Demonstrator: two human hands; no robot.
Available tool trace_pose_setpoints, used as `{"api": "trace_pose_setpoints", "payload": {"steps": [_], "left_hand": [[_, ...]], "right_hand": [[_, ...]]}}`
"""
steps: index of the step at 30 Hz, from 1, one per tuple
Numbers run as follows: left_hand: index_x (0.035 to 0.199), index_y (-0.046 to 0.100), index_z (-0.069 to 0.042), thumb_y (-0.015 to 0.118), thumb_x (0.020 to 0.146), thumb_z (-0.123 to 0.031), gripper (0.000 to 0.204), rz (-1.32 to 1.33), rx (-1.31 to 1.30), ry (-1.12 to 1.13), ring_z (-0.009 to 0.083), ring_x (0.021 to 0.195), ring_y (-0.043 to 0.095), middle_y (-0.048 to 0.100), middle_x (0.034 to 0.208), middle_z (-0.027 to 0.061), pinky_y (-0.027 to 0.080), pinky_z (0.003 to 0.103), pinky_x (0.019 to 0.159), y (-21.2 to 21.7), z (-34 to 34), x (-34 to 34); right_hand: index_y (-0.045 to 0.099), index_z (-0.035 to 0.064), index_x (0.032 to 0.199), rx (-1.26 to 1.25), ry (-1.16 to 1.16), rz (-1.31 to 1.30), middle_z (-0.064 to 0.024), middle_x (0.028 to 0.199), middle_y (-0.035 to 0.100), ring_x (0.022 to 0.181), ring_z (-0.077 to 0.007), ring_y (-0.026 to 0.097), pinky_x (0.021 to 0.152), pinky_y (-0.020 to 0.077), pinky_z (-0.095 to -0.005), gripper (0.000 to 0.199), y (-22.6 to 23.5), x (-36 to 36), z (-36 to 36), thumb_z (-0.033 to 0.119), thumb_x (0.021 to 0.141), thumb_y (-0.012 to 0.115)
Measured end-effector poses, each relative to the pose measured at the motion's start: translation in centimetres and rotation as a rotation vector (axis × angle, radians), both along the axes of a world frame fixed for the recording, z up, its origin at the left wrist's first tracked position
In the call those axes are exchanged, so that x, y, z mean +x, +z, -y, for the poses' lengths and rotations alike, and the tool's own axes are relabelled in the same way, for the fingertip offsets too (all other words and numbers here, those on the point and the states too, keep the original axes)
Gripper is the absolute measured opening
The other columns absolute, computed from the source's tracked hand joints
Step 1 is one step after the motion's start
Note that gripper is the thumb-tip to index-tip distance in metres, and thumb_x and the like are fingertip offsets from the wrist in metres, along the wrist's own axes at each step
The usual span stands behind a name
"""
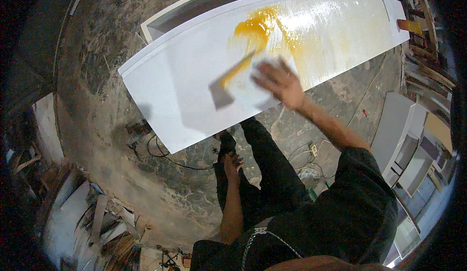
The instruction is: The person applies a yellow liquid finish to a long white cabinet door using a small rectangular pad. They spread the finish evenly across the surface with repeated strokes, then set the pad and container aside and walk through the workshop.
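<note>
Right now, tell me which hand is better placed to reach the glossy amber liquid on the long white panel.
Right, probably: the right hand is over the panel, near the liquid; the left hand is low by a dark trouser leg.

A white panel (160, 96) spans the far part of the scene, with a wet amber smear (258, 24) at its middle and a thinner sheen spreading right. The right hand (279, 82), blurred, is over the panel with fingers apart; just left of it is a blurred grey shape (223, 96) with a yellow edge, its hold unclear. The left hand (232, 166) is nearer, by the left leg (226, 147). Scrap boards (99, 217) are piled near left.
</note>
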State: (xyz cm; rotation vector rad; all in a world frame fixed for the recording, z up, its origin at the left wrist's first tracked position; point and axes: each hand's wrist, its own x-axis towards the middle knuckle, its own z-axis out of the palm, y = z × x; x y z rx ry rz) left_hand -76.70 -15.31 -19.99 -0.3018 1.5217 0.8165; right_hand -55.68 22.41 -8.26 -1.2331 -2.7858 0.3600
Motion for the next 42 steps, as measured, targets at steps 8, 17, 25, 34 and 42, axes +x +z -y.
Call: {"api": "trace_pose_setpoints", "payload": {"steps": [8,17,25,34,42], "left_hand": [[0.131,0.052,-0.009,0.048,0.098,-0.054,0.056,0.008,-0.09,-0.016,0.0267,0.088,0.067,0.066,0.109,0.0138,0.051,0.047,0.087,-1.4,0.1,1.7],[0.134,0.05,-0.009,0.046,0.1,-0.051,0.055,0.047,-0.007,0.013,0.0235,0.09,0.067,0.066,0.11,0.0116,0.053,0.041,0.082,-1.2,1.7,2.6],[0.136,0.048,-0.008,0.048,0.099,-0.049,0.055,-0.143,0.105,-0.171,0.0254,0.09,0.068,0.065,0.114,0.0143,0.056,0.042,0.079,-4.4,5.7,3.7],[0.131,0.052,-0.001,0.038,0.103,-0.048,0.057,-0.208,0.164,-0.493,0.0292,0.096,0.067,0.062,0.118,0.0177,0.055,0.044,0.082,-9.2,15.4,-1.0],[0.136,0.046,-0.001,0.044,0.1,-0.051,0.061,0.034,0.279,-0.278,0.0279,0.089,0.069,0.065,0.112,0.0176,0.057,0.041,0.077,-5.9,15.8,-3.9]], "right_hand": [[0.055,0.0279,0.137,0.301,-0.25,0.103,-0.0028,0.136,0.058,0.128,-0.0218,0.053,0.116,0.0324,-0.0466,0.07,-5.4,6.8,-13.7,-0.008,0.077,0.055],[0.06,0.0224,0.13,0.281,-0.195,0.075,-0.0044,0.13,0.061,0.122,-0.0241,0.057,0.111,0.0416,-0.0411,0.06,-5.5,6.6,-15.0,-0.007,0.078,0.055],[0.065,0.0202,0.121,0.147,-0.177,0.013,-0.0065,0.117,0.066,0.11,-0.0265,0.062,0.092,0.0536,-0.039,0.056,-3.8,8.6,-10.2,-0.006,0.072,0.057],[0.068,0.0145,0.117,-0.018,-0.203,0.039,-0.0075,0.117,0.067,0.108,-0.0262,0.064,0.092,0.0539,-0.039,0.049,-1.2,11.6,4.3,-0.007,0.077,0.052],[0.066,0.0172,0.121,-0.391,-0.334,0.159,-0.0106,0.12,0.066,0.107,-0.0327,0.064,0.092,0.0529,-0.0425,0.061,-1.2,16.2,19.8,-0.012,0.069,0.052]]}}
